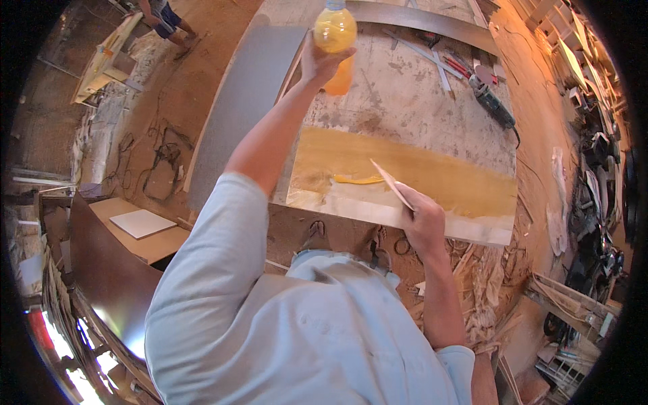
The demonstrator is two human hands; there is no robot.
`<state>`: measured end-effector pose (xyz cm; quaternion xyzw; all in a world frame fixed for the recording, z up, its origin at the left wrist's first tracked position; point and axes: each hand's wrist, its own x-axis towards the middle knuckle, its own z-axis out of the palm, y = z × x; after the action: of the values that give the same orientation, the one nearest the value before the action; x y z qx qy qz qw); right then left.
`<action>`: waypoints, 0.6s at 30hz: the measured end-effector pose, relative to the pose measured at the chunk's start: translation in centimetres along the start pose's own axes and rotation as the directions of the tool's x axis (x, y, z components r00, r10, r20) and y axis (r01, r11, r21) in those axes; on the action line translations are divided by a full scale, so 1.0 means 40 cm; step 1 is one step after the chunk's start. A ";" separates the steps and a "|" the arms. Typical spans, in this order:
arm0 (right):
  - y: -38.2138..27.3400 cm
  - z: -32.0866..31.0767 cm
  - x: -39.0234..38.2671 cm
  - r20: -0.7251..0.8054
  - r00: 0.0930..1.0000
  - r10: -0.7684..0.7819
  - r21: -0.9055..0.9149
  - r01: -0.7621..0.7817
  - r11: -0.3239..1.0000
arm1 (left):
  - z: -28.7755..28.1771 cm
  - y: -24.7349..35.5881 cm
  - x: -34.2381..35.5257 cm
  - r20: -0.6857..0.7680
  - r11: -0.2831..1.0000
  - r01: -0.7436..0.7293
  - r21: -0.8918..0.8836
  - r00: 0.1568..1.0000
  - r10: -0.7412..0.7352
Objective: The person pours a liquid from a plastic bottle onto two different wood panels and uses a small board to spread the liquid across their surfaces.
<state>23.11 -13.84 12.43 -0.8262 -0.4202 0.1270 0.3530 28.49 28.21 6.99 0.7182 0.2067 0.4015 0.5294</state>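
My left hand point(320, 62) is stretched out over the far part of the worktable and wraps round a clear plastic bottle point(335, 30) with yellow-orange liquid in it. My right hand point(423, 217) grips a thin, flat spreader point(391, 183), tilted, above the near edge of a board point(405, 160). Yellow glue coats much of that board, while a pale strip along its near edge looks bare or thinly coated. A thicker bead of yellow glue point(358, 179) lies just left of the spreader's edge.
An angle grinder point(491, 101) with a cord lies at the table's right side, near red-handled tools point(457, 66) and metal strips. A grey sheet point(250, 88) covers the left side. Brown panels point(111, 250) stand lower left. Another person's legs point(177, 30) show far left.
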 end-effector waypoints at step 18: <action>-0.142 0.398 0.163 0.126 0.990 0.056 -0.586 0.029 0.809 | -0.224 -0.035 -0.079 0.201 0.948 -0.082 0.306 0.979 0.020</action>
<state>15.62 1.10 5.48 -0.8871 -0.4561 0.0502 0.0502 19.66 31.74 5.60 0.8341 0.1960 0.3046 0.4161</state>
